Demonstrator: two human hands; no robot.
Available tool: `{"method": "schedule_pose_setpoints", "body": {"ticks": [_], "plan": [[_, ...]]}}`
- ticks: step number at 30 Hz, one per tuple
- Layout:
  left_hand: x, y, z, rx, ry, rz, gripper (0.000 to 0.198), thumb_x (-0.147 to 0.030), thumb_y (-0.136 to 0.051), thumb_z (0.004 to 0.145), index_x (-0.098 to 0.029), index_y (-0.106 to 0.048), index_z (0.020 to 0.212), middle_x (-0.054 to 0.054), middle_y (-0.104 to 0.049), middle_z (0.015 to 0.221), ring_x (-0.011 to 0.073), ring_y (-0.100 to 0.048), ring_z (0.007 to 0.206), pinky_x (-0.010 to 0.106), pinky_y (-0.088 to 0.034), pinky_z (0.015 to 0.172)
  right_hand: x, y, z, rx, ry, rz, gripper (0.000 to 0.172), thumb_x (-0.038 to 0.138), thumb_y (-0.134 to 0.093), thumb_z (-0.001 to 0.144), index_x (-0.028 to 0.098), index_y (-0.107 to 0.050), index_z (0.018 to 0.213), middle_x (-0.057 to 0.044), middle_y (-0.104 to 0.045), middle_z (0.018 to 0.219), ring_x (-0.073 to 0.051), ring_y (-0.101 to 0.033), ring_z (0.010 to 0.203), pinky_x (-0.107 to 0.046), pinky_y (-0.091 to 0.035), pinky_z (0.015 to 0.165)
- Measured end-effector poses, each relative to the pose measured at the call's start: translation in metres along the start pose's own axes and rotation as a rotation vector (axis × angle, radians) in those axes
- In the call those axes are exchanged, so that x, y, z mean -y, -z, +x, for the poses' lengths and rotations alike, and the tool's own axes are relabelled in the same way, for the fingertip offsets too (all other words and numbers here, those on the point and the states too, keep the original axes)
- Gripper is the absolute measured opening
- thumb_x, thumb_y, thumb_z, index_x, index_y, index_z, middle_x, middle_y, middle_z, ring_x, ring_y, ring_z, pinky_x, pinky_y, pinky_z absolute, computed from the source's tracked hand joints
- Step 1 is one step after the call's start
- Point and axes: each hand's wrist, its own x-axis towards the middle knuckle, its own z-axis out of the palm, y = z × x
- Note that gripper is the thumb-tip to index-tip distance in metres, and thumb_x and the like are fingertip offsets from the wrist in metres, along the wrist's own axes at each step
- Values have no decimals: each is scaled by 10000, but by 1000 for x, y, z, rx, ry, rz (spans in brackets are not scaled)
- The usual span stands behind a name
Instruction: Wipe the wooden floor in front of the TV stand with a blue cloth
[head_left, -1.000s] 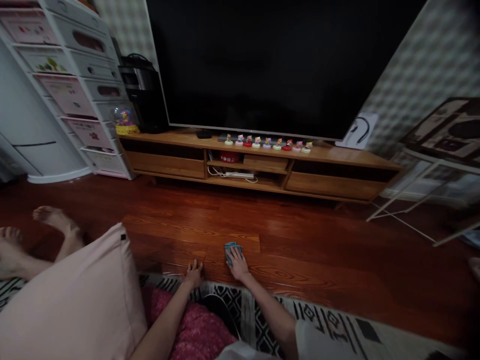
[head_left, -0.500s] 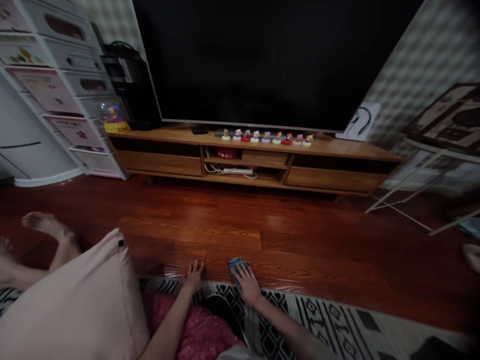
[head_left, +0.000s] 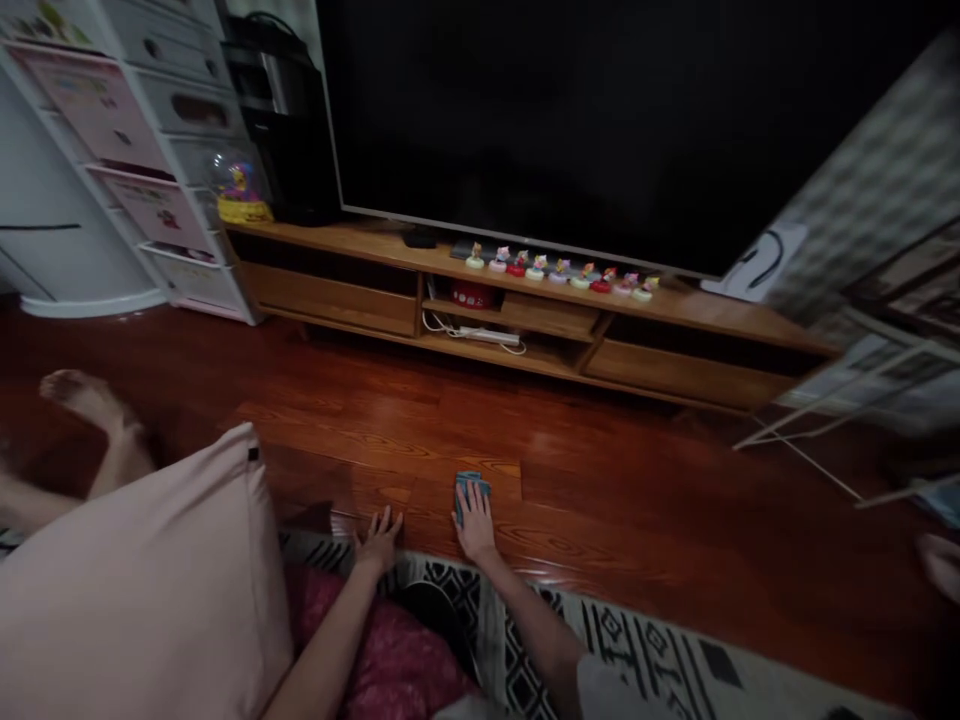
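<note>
A folded blue cloth lies on the reddish wooden floor. Over it is my right hand, holding it down with the fingers stretched forward across it and the thumb at its left edge. Part of the cloth is hidden under the fingers. My left hand rests palm down on the floor at the rug's edge, fingers spread, with nothing in it. Between my arms shows dark pink fabric.
Ahead stands a low wooden TV cabinet bearing a row of small figurines and a large television. A pink pillow is at left, near another person's bare foot. A patterned rug lies beneath me; a folding stand is at right.
My right hand and the blue cloth have slid forward over the floor, away from the rug. My left hand stays near the rug's edge. The camera view has tilted and shifted.
</note>
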Motion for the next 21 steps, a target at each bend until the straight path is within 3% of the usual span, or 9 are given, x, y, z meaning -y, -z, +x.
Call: {"method": "schedule_pose_setpoints", "body": {"ticks": [3, 7, 10, 16, 18, 21], "plan": [[-2, -1, 6, -8, -3, -27, 832, -194, -503, 835, -347, -196, 1592, 31, 19, 1691, 323, -15, 1545, 680, -179, 1167, -28, -9, -46, 19, 98, 1, 612, 443, -303, 1015, 279, -225, 1600, -27, -181, 1677, -232, -124, 1547, -462, -145, 1239], [-6, -2, 6, -30, -7, -37, 807, -288, -542, 850, -312, -227, 1593, 65, 1, 1692, 345, -24, 1543, 657, -207, 1168, -50, -18, -91, 7, 89, 10, 595, 453, -294, 1014, 284, -282, 1585, -18, -231, 1665, -223, -141, 1544, -448, -154, 1240], [-9, -1, 7, -34, -4, -52, 844, -355, -593, 832, -291, -235, 1593, 85, 15, 1691, 364, -12, 1540, 646, -213, 1173, -46, -10, -74, 12, 27, 3, 604, 457, -300, 1009, 263, -303, 1580, -36, -242, 1662, -230, -149, 1542, -449, -147, 1240], [-10, 7, 9, -2, -6, -83, 896, -400, -652, 797, -277, -251, 1589, 104, 29, 1686, 376, 2, 1535, 647, -230, 1171, -5, 37, 14, 90, -167, -19, 630, 392, -332, 1005, 237, -207, 1603, -66, -134, 1682, -245, -109, 1549, -457, -117, 1237], [-9, 8, 9, -5, -15, -76, 889, -389, -658, 795, -289, -263, 1584, 107, 18, 1684, 376, -15, 1536, 653, -238, 1165, 5, 40, 22, 125, -145, -6, 645, 386, -357, 1000, 244, -184, 1606, -68, -100, 1685, -250, -84, 1551, -464, -104, 1238], [-10, 8, 10, -9, -13, -64, 877, -364, -652, 799, -281, -268, 1583, 118, 9, 1683, 385, -35, 1533, 659, -255, 1155, 6, 23, -2, 142, 34, 43, 647, 439, -368, 999, 285, -189, 1602, -46, -84, 1686, -248, -63, 1553, -476, -98, 1241]]}}
